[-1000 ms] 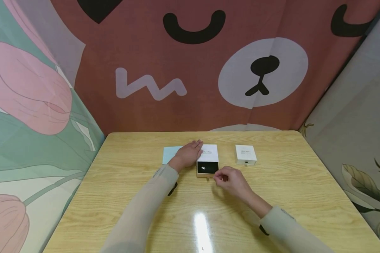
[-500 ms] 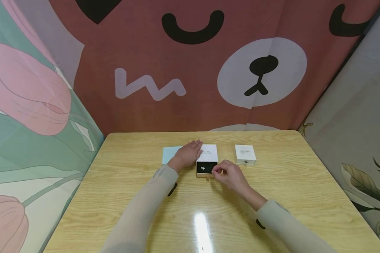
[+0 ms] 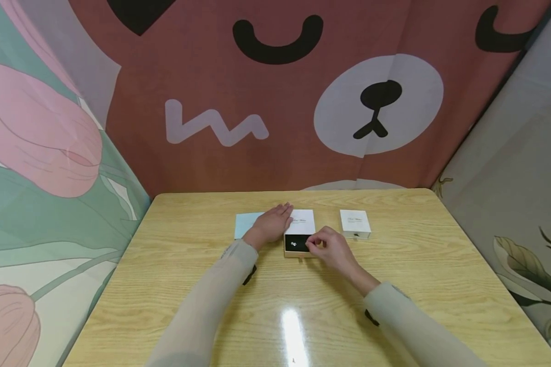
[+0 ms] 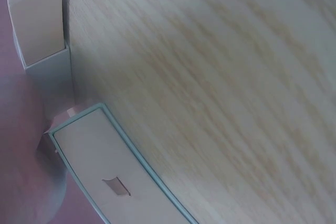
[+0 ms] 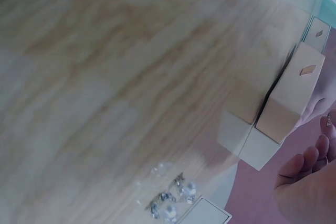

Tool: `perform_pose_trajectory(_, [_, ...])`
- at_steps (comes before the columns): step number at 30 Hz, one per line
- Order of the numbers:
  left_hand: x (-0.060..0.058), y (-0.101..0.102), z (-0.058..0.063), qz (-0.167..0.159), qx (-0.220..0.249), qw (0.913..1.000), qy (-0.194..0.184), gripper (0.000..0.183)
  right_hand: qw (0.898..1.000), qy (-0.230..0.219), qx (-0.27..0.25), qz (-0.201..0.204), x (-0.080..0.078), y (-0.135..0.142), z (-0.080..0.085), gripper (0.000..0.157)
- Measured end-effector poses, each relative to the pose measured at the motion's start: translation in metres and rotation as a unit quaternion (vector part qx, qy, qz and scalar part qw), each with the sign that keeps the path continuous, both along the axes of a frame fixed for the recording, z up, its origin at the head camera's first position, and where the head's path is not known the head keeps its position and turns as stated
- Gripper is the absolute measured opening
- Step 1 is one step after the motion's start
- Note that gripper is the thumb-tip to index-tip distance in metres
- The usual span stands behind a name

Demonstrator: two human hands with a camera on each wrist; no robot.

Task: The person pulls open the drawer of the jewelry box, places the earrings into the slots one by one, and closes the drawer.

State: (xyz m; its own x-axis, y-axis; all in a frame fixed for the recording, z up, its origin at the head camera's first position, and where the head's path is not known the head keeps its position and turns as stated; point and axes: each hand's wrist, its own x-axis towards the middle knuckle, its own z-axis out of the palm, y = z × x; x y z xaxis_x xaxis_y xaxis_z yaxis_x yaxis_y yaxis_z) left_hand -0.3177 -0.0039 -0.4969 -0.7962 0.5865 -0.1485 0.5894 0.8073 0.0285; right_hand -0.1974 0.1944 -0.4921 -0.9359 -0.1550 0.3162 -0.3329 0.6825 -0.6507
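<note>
A white box (image 3: 301, 218) stands mid-table with its black-lined drawer (image 3: 298, 239) pulled out toward me. A small sparkling piece of jewelry (image 3: 293, 243) sits in the left part of the black lining. My left hand (image 3: 271, 224) lies across the light-blue box (image 3: 245, 224), its straight fingers resting at the white box's left side. At the drawer's right end, my right hand (image 3: 330, 248) has thumb and forefinger together, pinching a tiny shiny piece of jewelry (image 5: 329, 121); its details are too small to tell. In the left wrist view, the light-blue box's front (image 4: 105, 156) carries a small tab.
A second white box (image 3: 355, 223), its drawer in, stands to the right. Glittering clear stones (image 5: 170, 199) show low in the right wrist view, beside a pale box edge (image 5: 207, 212). The wooden table (image 3: 165, 255) backs onto a printed bear curtain (image 3: 275, 112).
My right hand has moved slightly left and away from me, from the drawer's front right corner to over its black lining. The left hand stays in place.
</note>
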Motion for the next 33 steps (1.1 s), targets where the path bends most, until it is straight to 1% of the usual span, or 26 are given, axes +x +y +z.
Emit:
perform_pose_trajectory(7, [0.000,-0.001,0.000,-0.003,0.011,0.9999,-0.002,0.059,1.000,-0.020,0.000,-0.012,-0.007,-0.002,-0.004,0.004])
perform_pose_trajectory(16, [-0.001,-0.002,-0.002,-0.004,0.010,0.9999,-0.002,0.059,0.999,-0.047,-0.001,-0.019,-0.013,-0.005,-0.006,0.005])
perform_pose_trajectory(20, [-0.001,-0.002,-0.004,-0.006,0.009,0.9999,0.002,0.060,0.998,-0.056,0.011,-0.018,-0.016,-0.006,-0.008,0.006])
perform_pose_trajectory(23, [-0.002,-0.002,-0.005,-0.008,0.009,0.9999,0.005,0.060,0.998,-0.054,0.020,-0.014,-0.017,-0.007,-0.009,0.005])
perform_pose_trajectory(33, [-0.001,-0.002,0.000,-0.003,0.016,0.9998,-0.005,0.059,0.997,-0.070,0.026,-0.009,-0.021,-0.008,-0.007,0.004])
